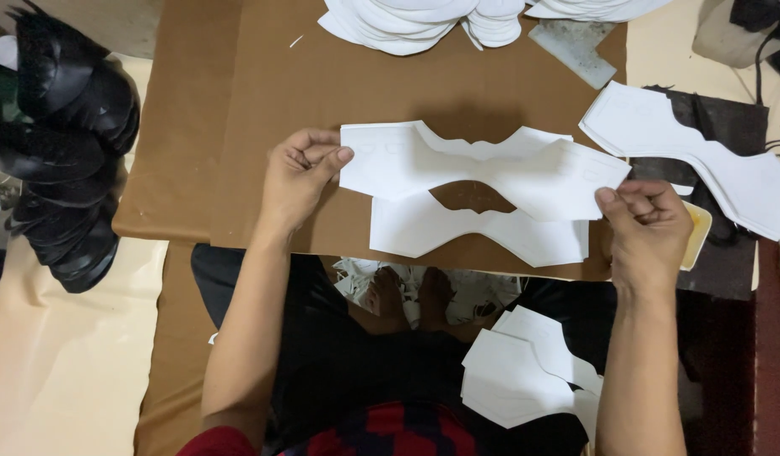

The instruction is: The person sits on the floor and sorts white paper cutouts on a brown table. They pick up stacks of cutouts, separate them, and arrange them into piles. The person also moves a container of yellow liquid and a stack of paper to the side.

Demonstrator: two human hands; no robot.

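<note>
Brown board covers the work surface. Above it the left hand pinches one end of a white cut-out piece and the right hand grips the other end, the piece stretched between them. Just below it lies a second white piece. Beyond the right hand sits a stack of white pieces; far past the left hand, black shoe parts.

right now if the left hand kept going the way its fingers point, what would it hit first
The left hand points right, already pinching the upper white cutout; going on, it would slide along that sheet toward the right hand.
</note>
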